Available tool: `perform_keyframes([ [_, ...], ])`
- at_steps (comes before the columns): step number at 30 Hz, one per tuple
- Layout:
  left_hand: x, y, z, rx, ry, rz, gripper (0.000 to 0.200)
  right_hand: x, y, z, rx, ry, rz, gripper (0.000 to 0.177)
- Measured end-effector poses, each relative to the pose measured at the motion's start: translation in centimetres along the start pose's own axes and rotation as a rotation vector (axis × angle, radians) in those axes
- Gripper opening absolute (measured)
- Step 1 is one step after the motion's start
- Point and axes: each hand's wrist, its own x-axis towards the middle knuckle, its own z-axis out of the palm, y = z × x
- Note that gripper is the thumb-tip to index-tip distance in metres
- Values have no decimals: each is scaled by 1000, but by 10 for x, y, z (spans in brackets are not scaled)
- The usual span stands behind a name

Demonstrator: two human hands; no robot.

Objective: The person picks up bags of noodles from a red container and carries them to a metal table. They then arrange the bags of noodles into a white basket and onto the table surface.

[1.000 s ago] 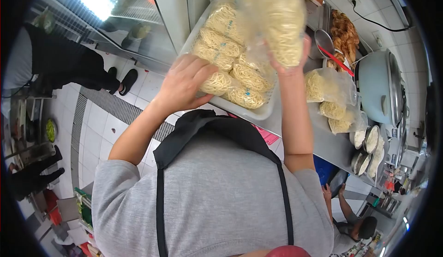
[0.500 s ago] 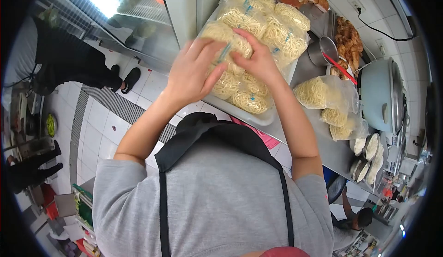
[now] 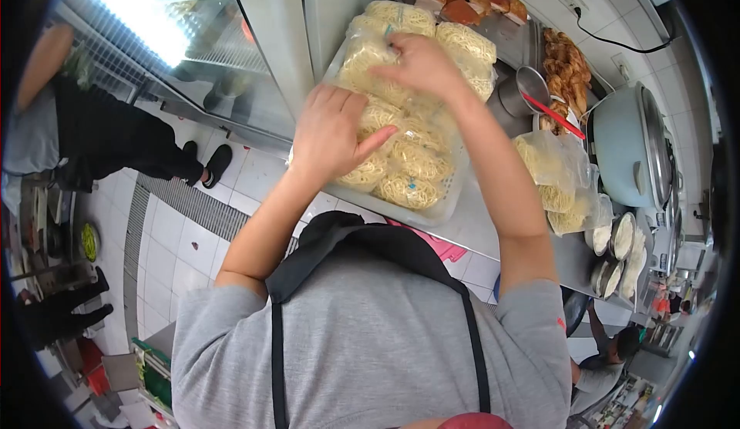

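Clear bags of pale noodles (image 3: 412,155) lie packed in a white plastic tray (image 3: 439,207) on the counter. My left hand (image 3: 331,132) is over the tray's left side, fingertips on the bags and thumb stretched out to the right. My right hand (image 3: 422,65) reaches over the upper bags, its thumb and fingers apart around the near side of a noodle bag (image 3: 364,53). Both hands look open, though the right one is slightly blurred. Its palm side is hidden.
Right of the tray stand a metal pot (image 3: 524,90) with a red handle, more bagged noodles (image 3: 556,198), a large pale-blue cooker (image 3: 620,144) and bowls of white food (image 3: 609,255). Browned meat (image 3: 566,70) lies behind. A glass-doored fridge (image 3: 262,43) is at left; a person (image 3: 116,128) stands beyond.
My right hand has moved up and away from my left, onto the upper bags. The bag between both hands earlier is no longer held by them. The view has shifted slightly.
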Motion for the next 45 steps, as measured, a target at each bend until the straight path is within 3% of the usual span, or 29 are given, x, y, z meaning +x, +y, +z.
perform_keyframes([
  [1,-3,-1,2,-8,59,11,44,1,-7,4,-3,10,-3,48],
  [3,-4,-4,7,-12,121,16,42,-9,-29,7,-192,-175,-102,54],
  [8,-6,-6,11,-25,165,21,39,-2,7,30,51,-161,-92,69],
  [10,-7,-7,10,-16,140,23,39,9,12,17,236,-277,110,75],
  [13,-8,-4,7,-29,126,34,37,6,1,-1,517,-167,240,75],
  [14,-8,-3,6,-47,143,33,37,3,-8,-14,470,-302,94,78],
  [15,-7,-1,2,-46,144,31,37,-3,-14,-8,470,-303,92,78],
  [17,-5,3,-8,81,340,119,39,-12,-24,11,86,-283,-74,79],
  [18,2,-2,-11,81,340,118,39,-12,-23,13,124,-296,-38,79],
  [20,22,-25,-12,-112,181,273,45,-10,-21,15,114,-319,-61,74],
  [21,28,-33,-10,-111,186,261,45,-10,-21,15,107,-337,-83,69],
  [22,34,-41,-9,-207,-21,150,48,-12,-17,22,106,-342,-88,69],
  [23,39,-46,-9,-300,-229,44,52,-15,-13,28,148,-163,-133,68],
  [24,42,-46,-8,-235,-231,73,53,-16,-9,31,189,20,-175,67],
  [25,45,-47,-7,-234,-228,80,53,-20,-3,31,185,27,-174,67],
  [27,46,-47,-2,-75,-165,154,55,-37,-9,20,106,243,-282,59],
  [28,47,-51,5,-81,-167,153,55,-40,-10,16,105,239,-278,59],
  [30,53,-56,15,-141,-106,262,56,-46,-9,12,261,-165,70,56],
  [31,55,-57,18,-145,-109,271,56,-47,-5,12,261,-158,78,56],
  [33,63,-54,14,-129,-410,127,54,-44,4,9,262,-218,44,57],
  [34,66,-53,12,-131,-416,136,54,-44,9,1,264,-212,52,57],
  [36,65,-51,10,-180,-508,-11,56,-53,20,-24,181,289,-119,63],
  [37,66,-50,11,-187,-519,-11,56,-56,33,-33,184,284,-107,63],
  [39,72,-54,14,-120,-511,3,58,-58,56,-47,-175,290,54,62],
  [40,72,-57,19,-123,-515,8,58,-63,55,-41,-176,291,61,62],
  [42,73,-61,29,-18,-358,61,57,-71,51,-22,-350,66,171,60],
  [45,71,-58,26,-110,-217,50,54,-94,34,-3,-239,237,52,62],
])
